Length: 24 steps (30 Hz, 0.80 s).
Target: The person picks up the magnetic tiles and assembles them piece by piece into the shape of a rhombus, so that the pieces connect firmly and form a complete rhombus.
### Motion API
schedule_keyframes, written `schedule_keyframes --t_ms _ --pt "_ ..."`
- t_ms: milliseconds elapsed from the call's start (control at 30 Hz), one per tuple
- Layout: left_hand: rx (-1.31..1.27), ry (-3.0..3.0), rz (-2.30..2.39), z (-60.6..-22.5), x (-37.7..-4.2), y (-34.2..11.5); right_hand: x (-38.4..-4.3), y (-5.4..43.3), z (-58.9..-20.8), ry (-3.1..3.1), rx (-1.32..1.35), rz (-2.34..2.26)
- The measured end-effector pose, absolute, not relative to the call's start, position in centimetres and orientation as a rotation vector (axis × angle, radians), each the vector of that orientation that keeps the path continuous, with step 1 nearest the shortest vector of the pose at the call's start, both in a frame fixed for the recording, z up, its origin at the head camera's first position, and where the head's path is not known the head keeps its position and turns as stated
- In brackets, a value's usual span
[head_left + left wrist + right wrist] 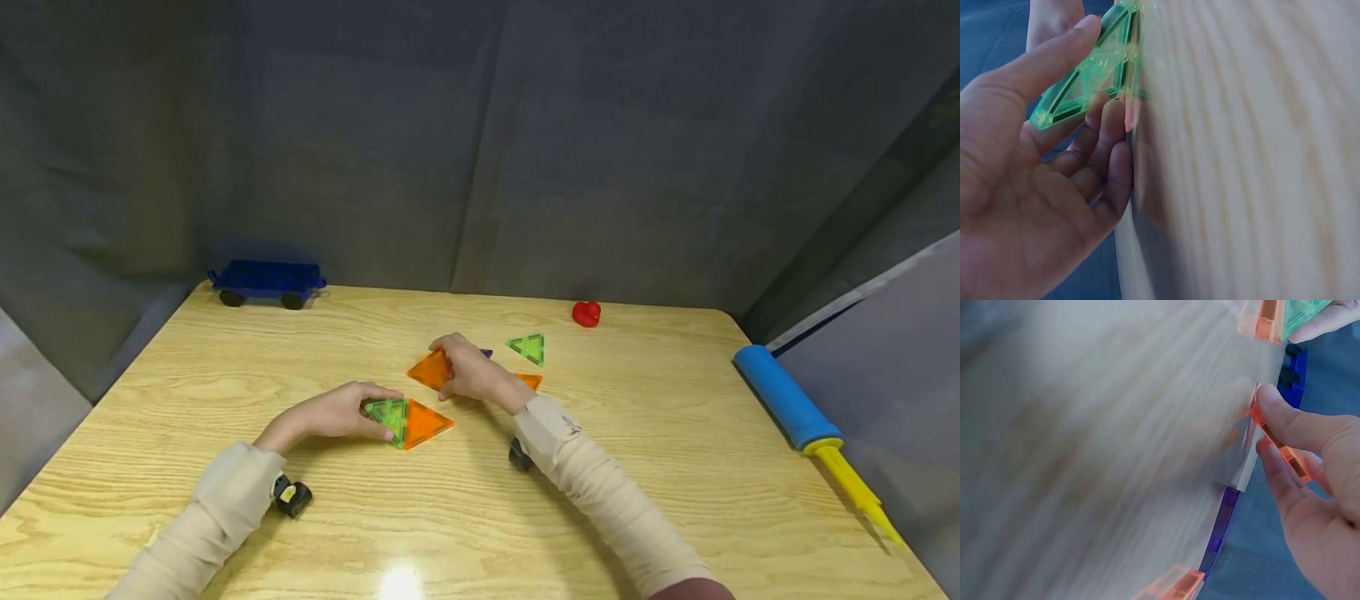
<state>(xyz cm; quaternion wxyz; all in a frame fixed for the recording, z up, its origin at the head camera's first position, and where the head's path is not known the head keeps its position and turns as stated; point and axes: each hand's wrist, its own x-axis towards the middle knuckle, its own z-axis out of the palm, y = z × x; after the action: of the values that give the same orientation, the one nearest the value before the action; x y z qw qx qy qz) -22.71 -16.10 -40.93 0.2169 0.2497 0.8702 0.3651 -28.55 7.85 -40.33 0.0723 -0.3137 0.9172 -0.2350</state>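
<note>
My left hand (341, 411) holds a clear green triangular magnetic tile (386, 417) between thumb and fingers, at the table's middle. An orange triangular tile (426, 423) lies edge to edge with the green one, pointing right. In the left wrist view the green piece (1079, 87) stands tilted from the tabletop; whether it is more than one tile I cannot tell. Farther back, my right hand (474, 371) pinches another orange triangular tile (427, 371). The right wrist view shows this tile (1282, 450) tilted between thumb and fingers.
Behind my right hand a purple tile (487, 352) peeks out, and an orange tile (531, 381) is partly covered by the wrist. A loose green triangle (529, 347), a red toy (587, 313), a blue wheeled base (270, 279) and a blue-yellow pump (787, 400) lie around.
</note>
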Motion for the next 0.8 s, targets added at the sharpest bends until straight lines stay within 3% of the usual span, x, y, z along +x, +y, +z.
schedule_keyframes --t_ms 800 --pt "0.703 2.397 1.046 -41.0 -22.6 -15.9 -26.0 10.5 -40.7 2.524 -0.803 -1.151"
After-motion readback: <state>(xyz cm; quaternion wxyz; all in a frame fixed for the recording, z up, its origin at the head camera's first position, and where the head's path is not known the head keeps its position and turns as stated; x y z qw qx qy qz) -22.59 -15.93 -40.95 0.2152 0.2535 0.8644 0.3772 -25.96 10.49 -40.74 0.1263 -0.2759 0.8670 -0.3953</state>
